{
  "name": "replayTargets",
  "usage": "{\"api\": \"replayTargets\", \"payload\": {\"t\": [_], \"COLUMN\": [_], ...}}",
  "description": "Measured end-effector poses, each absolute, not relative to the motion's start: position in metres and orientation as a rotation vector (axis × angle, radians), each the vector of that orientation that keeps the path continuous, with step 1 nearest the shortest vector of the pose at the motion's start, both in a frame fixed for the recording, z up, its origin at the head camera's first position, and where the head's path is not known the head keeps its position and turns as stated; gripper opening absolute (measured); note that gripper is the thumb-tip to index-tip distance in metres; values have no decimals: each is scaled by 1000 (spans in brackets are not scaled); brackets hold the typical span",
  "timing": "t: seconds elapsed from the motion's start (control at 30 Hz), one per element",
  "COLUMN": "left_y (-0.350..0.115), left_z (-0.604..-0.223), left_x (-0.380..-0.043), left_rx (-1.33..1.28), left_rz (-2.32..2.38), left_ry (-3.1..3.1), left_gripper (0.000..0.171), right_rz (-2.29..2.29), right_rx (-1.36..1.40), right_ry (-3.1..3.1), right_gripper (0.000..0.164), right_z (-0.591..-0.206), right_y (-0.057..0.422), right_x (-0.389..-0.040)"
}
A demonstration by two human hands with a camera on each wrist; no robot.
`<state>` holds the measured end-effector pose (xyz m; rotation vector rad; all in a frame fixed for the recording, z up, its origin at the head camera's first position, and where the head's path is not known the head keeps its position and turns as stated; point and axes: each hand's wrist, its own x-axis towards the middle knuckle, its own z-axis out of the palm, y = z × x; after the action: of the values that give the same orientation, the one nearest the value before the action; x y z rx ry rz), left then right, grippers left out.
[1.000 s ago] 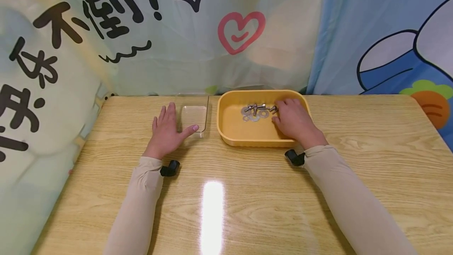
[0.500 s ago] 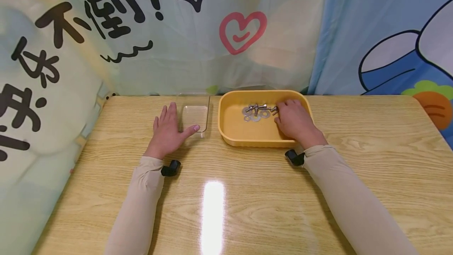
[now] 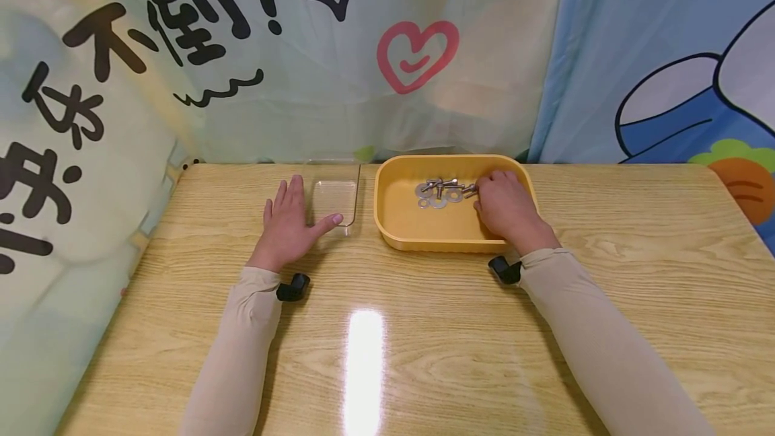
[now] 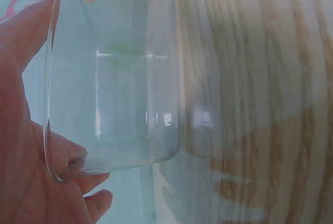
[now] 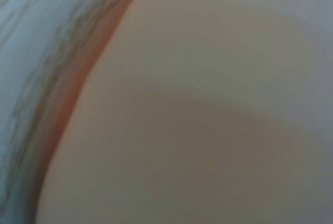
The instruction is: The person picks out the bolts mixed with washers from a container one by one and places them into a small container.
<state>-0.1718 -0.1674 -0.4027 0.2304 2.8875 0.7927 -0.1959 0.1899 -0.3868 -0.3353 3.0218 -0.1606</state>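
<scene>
My left hand (image 3: 286, 226) is spread, its fingers fairly straight, at the near left corner of a clear plastic box (image 3: 335, 202). The thumb lies across the near rim and the index finger is along the left side. In the left wrist view, the box (image 4: 122, 78) stands within the span of thumb and fingers. My right hand (image 3: 508, 206) reaches into a yellow tray (image 3: 424, 245), its fingers bent downward beside several metal bolts (image 3: 440, 184) and flat washers (image 3: 454, 196). Its fingertips are hidden, so whether they pinch a bolt cannot be seen.
Both containers stand near the back edge of a wooden table (image 3: 436, 348), a narrow gap between them. Behind rises a printed cloth (image 3: 484, 113). In the right wrist view, a blurred pale tray wall (image 5: 182, 130) fills most of the picture.
My right hand has shifted slightly right inside the tray, away from the bolts' middle. My left hand keeps its place at the box.
</scene>
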Motion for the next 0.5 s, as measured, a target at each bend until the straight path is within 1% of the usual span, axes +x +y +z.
{"api": "replayTargets", "payload": {"t": [0.5], "left_y": [-168], "left_z": [-404], "left_x": [-172], "left_rx": [239], "left_rz": [795], "left_ry": [2889], "left_gripper": [105], "right_rz": [-177], "right_rx": [-352], "right_ry": [3048], "right_gripper": [17], "right_z": [-389], "right_y": [191], "right_x": [-197]}}
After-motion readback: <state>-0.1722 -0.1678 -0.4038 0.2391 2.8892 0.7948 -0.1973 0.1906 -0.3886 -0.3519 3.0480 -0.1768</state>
